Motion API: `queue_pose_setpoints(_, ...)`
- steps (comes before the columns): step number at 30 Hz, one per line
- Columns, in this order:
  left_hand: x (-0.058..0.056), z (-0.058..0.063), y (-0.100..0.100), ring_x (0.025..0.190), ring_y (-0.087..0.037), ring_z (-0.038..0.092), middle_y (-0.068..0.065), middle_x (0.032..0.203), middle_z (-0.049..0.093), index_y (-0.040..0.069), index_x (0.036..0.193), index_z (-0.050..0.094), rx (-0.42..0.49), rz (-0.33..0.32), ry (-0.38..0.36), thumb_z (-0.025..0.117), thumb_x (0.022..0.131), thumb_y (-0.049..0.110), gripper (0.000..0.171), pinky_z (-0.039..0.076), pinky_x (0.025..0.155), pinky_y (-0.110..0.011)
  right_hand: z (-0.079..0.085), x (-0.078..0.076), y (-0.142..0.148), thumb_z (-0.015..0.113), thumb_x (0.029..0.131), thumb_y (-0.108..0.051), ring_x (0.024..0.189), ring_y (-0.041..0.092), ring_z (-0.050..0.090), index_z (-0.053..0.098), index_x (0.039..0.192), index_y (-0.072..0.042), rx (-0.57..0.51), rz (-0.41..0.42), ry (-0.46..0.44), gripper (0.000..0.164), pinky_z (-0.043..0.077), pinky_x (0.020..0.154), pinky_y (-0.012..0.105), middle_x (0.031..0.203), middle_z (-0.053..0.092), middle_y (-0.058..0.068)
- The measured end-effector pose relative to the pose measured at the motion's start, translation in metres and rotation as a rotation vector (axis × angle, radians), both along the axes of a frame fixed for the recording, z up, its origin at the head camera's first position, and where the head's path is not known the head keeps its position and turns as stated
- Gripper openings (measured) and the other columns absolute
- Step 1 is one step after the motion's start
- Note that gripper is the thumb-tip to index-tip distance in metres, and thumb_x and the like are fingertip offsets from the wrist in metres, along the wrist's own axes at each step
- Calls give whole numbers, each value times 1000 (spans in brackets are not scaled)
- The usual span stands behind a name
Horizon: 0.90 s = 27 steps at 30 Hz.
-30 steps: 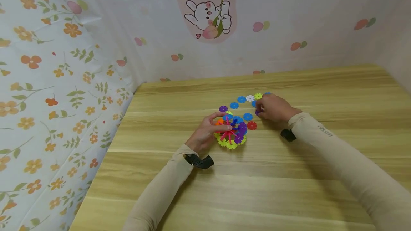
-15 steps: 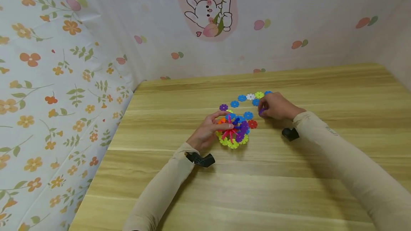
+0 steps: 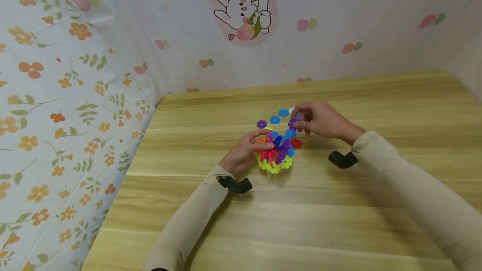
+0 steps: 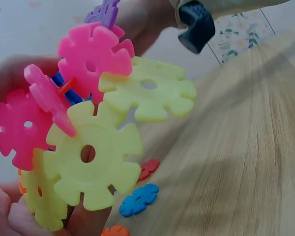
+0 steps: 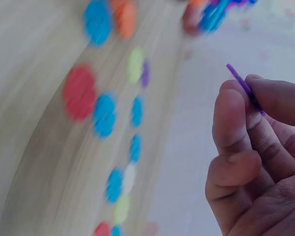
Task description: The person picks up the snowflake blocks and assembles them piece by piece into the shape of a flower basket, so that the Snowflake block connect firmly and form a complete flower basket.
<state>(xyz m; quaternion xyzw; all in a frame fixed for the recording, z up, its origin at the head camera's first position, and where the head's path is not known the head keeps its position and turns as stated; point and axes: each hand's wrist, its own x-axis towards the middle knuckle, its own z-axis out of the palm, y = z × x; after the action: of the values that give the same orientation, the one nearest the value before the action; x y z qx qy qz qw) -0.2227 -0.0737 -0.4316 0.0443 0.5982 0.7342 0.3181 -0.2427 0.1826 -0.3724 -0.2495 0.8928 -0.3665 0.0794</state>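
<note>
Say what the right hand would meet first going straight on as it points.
Probably the disc cluster the left hand holds, going by the right wrist view; depth is unclear, so it could miss.

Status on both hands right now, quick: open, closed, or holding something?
Left hand: holding the multicoloured cluster of joined discs.
Right hand: pinching a single purple disc.
</note>
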Motion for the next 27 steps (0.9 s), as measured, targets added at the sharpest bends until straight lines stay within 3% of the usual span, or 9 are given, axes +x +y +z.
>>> queue_pose_setpoints(4, -1, 3, 1, 88, -6, 66, 6, 104, 63, 7, 139, 51, 3, -15, 7, 59, 95, 5, 44, 51, 88, -20, 15, 10, -11, 68, 95, -9, 54, 13, 62, 68, 105, -6, -52, 38, 24, 10, 49, 54, 27, 65, 65, 1)
queue_pose_setpoints(9, -3, 7, 3, 90, -6, 68, 5, 102, 66, 7, 140, 50, 5, -14, 5, 59, 95, 5, 46, 53, 85, -19, 25, 16, -20, 69, 94, -7, 55, 12, 61, 69, 104, -6, -70, 59, 47, 10, 49, 55, 26, 66, 66, 0)
queue_pose_setpoints(20, -4, 6, 5, 83, -7, 68, 6, 87, 71, 6, 140, 49, -21, -31, 27, 61, 95, 5, 47, 54, 80, -21, 21, 22, -29, 73, 91, -6, 53, 14, 59, 69, 98, -5, -54, 41, 114, 8, 48, 55, 23, 64, 66, -1)
queue_pose_setpoints(24, -2, 4, 7, 89, -8, 68, 7, 87, 72, 8, 137, 51, -49, -19, 40, 63, 94, 6, 45, 49, 97, -31, 15, 27, -30, 74, 89, -5, 53, 21, 62, 67, 95, -6, -67, 25, 91, 9, 50, 54, 24, 65, 67, 0)
queue_pose_setpoints(27, 1, 2, 8, 94, -9, 65, 9, 83, 71, 8, 134, 53, -69, 4, 57, 64, 92, 7, 43, 34, 111, -43, 11, 30, -31, 74, 89, -4, 55, 19, 64, 66, 91, -7, -80, 14, 84, 9, 51, 52, 24, 70, 70, 1)
